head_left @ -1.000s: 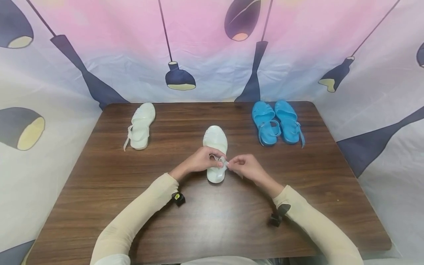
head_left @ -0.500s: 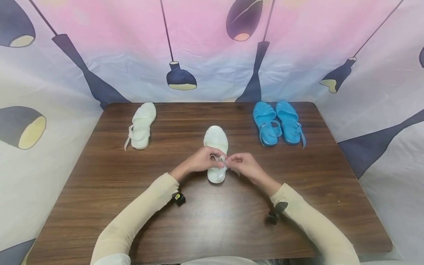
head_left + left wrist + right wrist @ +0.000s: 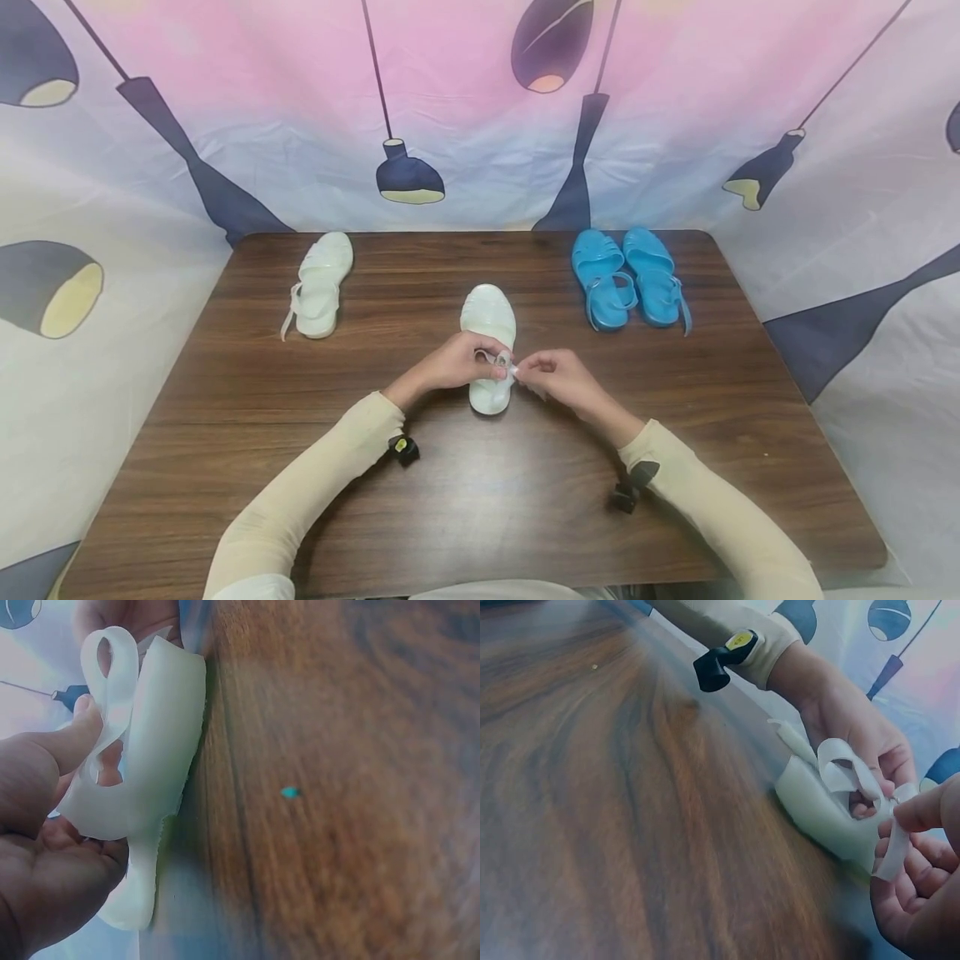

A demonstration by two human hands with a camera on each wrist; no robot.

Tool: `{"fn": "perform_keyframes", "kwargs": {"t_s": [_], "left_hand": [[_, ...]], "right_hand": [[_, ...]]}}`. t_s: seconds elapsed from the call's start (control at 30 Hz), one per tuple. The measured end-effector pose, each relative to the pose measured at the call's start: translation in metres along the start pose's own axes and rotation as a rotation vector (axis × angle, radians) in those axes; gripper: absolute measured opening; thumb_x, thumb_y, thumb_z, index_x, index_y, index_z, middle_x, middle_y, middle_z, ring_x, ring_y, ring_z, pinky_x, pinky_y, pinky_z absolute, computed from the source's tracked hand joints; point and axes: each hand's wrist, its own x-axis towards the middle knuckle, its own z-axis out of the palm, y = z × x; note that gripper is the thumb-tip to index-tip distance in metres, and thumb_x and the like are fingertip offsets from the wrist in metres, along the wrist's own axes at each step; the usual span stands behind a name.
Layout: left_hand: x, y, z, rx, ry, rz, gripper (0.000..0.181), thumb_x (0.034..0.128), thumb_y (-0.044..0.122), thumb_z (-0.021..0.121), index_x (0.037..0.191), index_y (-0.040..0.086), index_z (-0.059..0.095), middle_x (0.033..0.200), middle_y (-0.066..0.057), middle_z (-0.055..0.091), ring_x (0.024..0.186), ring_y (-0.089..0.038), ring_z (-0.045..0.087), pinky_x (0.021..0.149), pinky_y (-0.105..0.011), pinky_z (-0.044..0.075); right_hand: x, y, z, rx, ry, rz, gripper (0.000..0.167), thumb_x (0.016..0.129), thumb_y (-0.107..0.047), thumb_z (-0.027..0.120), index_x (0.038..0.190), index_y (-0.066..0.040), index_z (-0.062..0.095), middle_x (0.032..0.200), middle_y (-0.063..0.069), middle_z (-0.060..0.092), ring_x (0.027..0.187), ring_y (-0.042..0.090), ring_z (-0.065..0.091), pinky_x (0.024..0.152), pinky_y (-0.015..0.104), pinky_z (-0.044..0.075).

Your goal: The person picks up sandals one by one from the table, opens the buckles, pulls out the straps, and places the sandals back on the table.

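Observation:
A white sandal (image 3: pixel 487 310) stands on the table in front of me, toe pointing away. My left hand (image 3: pixel 453 362) reaches over its middle and pinches the ankle strap (image 3: pixel 116 682) near the buckle, thumb on top. From the right, my right hand (image 3: pixel 561 377) pinches the strap's free end (image 3: pixel 892 855) between thumb and fingers, just beside the buckle. In the right wrist view the strap tail hangs below that thumb. The buckle is small and partly covered by fingers, so how far the strap runs through it cannot be told.
The other white sandal (image 3: pixel 322 283) lies at the back left of the brown wooden table (image 3: pixel 480 500), its strap loose. A pair of blue sandals (image 3: pixel 600 275) stands at the back right. A printed cloth (image 3: pixel 480 108) hangs behind the table.
My right hand moved slightly left toward the buckle, then back right with the strap end. My left hand and the sandal have stayed in place.

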Motion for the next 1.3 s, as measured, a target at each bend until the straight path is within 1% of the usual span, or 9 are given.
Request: {"fn": "perform_keyframes", "kwargs": {"t_s": [0.1,0.27,0.47,0.63,0.87,0.97,1.13,1.2,1.3], "left_hand": [[0.001,0.000,0.001,-0.001,-0.002,0.001,0.022,0.0890,0.013,0.081,0.110,0.007,0.076,0.103,0.000,0.076,0.095,-0.010,0.067,0.087,-0.029,0.055],[0.000,0.000,0.001,-0.004,0.001,0.009,0.022,0.0885,0.012,0.081,0.110,0.007,0.076,0.104,-0.002,0.076,0.095,-0.010,0.067,0.088,-0.029,0.055],[0.000,0.000,0.001,0.015,0.004,0.004,0.024,0.0893,0.012,0.080,0.112,0.006,0.076,0.105,-0.002,0.076,0.097,-0.011,0.067,0.089,-0.029,0.055],[-0.002,0.001,0.001,0.027,0.009,0.006,0.024,0.0886,0.013,0.081,0.112,0.007,0.076,0.104,-0.001,0.077,0.096,-0.011,0.067,0.088,-0.029,0.054],[0.000,0.002,0.000,0.048,0.017,0.026,0.024,0.0867,0.015,0.083,0.109,0.009,0.077,0.102,0.001,0.077,0.094,-0.010,0.067,0.087,-0.028,0.054],[0.000,0.001,0.000,0.050,0.016,0.019,0.024,0.0868,0.015,0.083,0.109,0.008,0.077,0.102,0.001,0.077,0.093,-0.010,0.067,0.086,-0.028,0.054],[-0.001,0.002,0.000,0.039,0.016,0.030,0.024,0.0871,0.014,0.082,0.110,0.006,0.077,0.103,-0.001,0.077,0.096,-0.011,0.067,0.089,-0.030,0.054],[-0.002,0.002,-0.001,0.033,0.021,0.035,0.024,0.0868,0.013,0.082,0.109,0.006,0.077,0.102,-0.002,0.077,0.096,-0.011,0.067,0.090,-0.031,0.054],[-0.002,0.001,-0.002,0.015,0.024,0.034,0.024,0.0865,0.013,0.083,0.108,0.005,0.077,0.101,-0.002,0.077,0.094,-0.011,0.066,0.089,-0.031,0.054]], "right_hand": [[0.003,-0.002,0.002,0.024,-0.004,-0.004,0.020,0.093,-0.024,0.075,0.101,-0.006,0.075,0.081,0.008,0.070,0.065,0.017,0.056,0.058,0.028,0.046],[0.007,-0.002,0.004,0.040,-0.010,0.008,0.022,0.093,-0.026,0.075,0.101,-0.006,0.074,0.081,0.006,0.070,0.069,0.017,0.058,0.060,0.028,0.048],[0.003,0.001,0.000,0.054,-0.054,0.048,0.017,0.094,-0.017,0.069,0.098,0.000,0.072,0.079,0.008,0.067,0.071,0.020,0.059,0.065,0.030,0.052],[0.001,0.000,-0.001,0.014,-0.048,0.037,0.014,0.093,-0.015,0.072,0.099,-0.003,0.074,0.081,0.009,0.069,0.071,0.019,0.059,0.065,0.030,0.051],[0.007,-0.004,0.003,0.012,-0.022,-0.010,0.020,0.094,-0.020,0.075,0.104,-0.003,0.073,0.085,0.009,0.071,0.070,0.018,0.060,0.065,0.030,0.052],[0.007,-0.005,0.002,0.029,-0.032,-0.004,0.021,0.094,-0.021,0.074,0.104,-0.002,0.074,0.085,0.010,0.071,0.072,0.018,0.061,0.067,0.030,0.053],[0.001,-0.001,0.000,0.071,-0.051,0.043,0.019,0.094,-0.016,0.072,0.104,0.000,0.073,0.086,0.011,0.071,0.077,0.018,0.064,0.072,0.031,0.057],[-0.001,0.000,0.000,0.061,-0.049,0.045,0.018,0.093,-0.015,0.072,0.103,0.001,0.072,0.087,0.012,0.072,0.078,0.019,0.065,0.073,0.031,0.057],[-0.003,0.000,0.001,0.033,-0.033,0.024,0.019,0.093,-0.017,0.074,0.103,0.000,0.073,0.088,0.012,0.073,0.078,0.020,0.066,0.071,0.032,0.056]]}}
